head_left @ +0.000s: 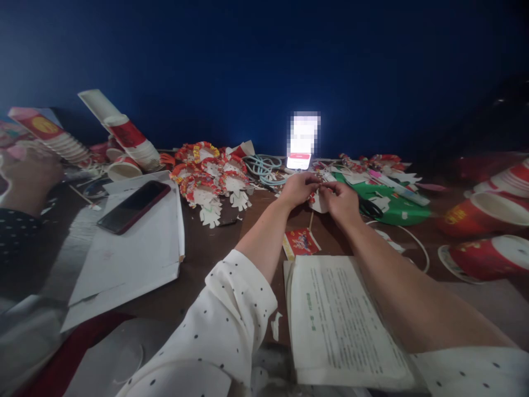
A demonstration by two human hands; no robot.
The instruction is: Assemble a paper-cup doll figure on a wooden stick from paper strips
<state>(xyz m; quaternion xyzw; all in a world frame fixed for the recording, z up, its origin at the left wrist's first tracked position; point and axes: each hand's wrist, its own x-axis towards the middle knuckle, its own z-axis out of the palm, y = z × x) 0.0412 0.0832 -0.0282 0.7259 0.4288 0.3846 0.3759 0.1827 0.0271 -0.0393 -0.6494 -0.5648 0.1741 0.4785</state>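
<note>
Over the brown table, my left hand (pixel 301 188) and my right hand (pixel 342 203) meet with their fingers pinched. Between them is a small white and red paper cutout (pixel 319 204); its details are too small to make out. A thin stick shows below it, and a red printed paper piece (pixel 302 242) lies under that. Close to my right hand are black scissor handles (pixel 371 208) on a green sheet (pixel 388 207). Left of my left hand sits a pile of red and white paper crafts (pixel 210 173).
A lit phone (pixel 298 161) stands behind my hands. An open printed book (pixel 336 325) lies between my forearms. Red paper cups (pixel 490 256) lie at right, stacked cups (pixel 132 138) at left. A dark phone (pixel 134 207) rests on white paper (pixel 124 259). Another person's hand (pixel 31 171) shows at far left.
</note>
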